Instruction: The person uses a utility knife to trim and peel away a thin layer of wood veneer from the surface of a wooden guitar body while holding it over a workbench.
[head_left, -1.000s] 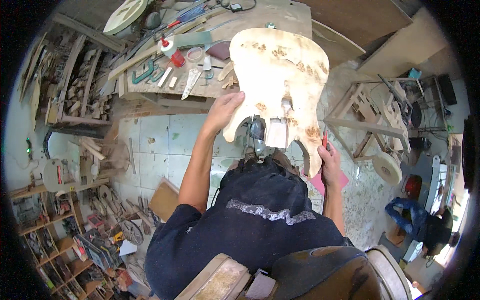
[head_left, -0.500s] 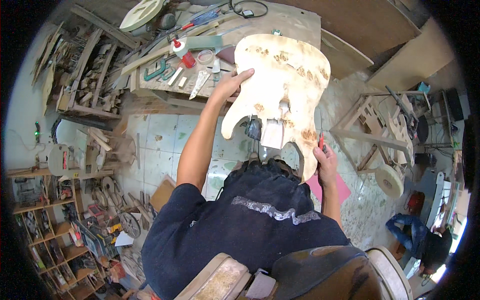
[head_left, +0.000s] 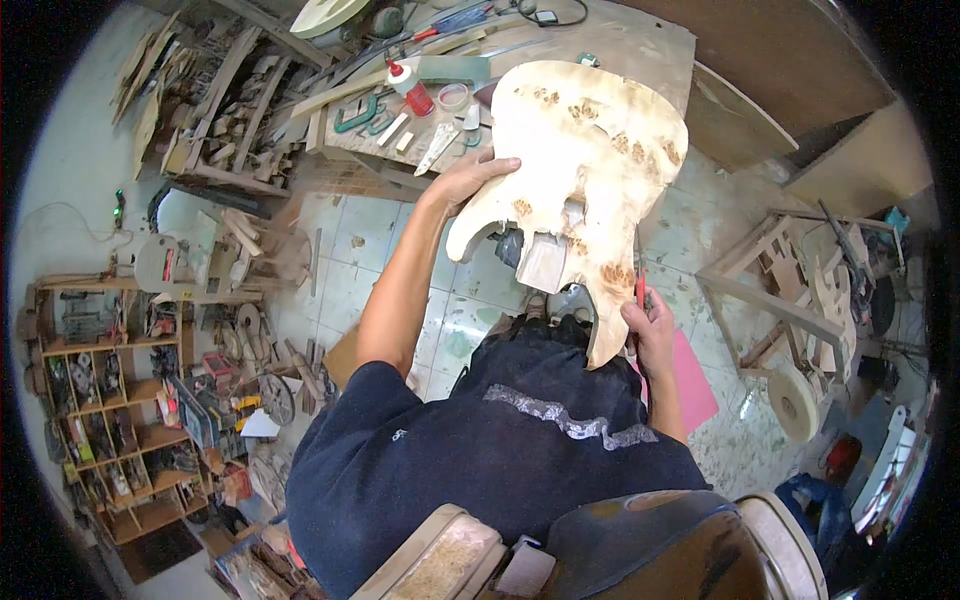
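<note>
A pale wooden electric guitar body (head_left: 560, 150) with brown burl spots is held up in front of me, its two horns toward my torso. My left hand (head_left: 475, 182) is closed on its left edge, thumb on the face and fingers hidden beneath. My right hand (head_left: 652, 325) is beside the right horn, fingers curled round a slim red tool (head_left: 640, 287) whose exact kind I cannot make out. Whether that hand also touches the horn is unclear. A squared neck pocket block (head_left: 541, 262) shows between the horns.
Beyond the guitar body stands a workbench (head_left: 640, 50) with a red-and-white glue bottle (head_left: 411, 90), green clamps (head_left: 357, 114) and wood strips. A wooden rack (head_left: 745, 290) of cut pieces is at right. Shelves (head_left: 110, 345) stand at left, and a pink sheet (head_left: 692, 385) lies below my right hand.
My view has swung left, so the surroundings shift right. The guitar body has turned slightly clockwise, its right horn coming leftward. Both hands keep their holds.
</note>
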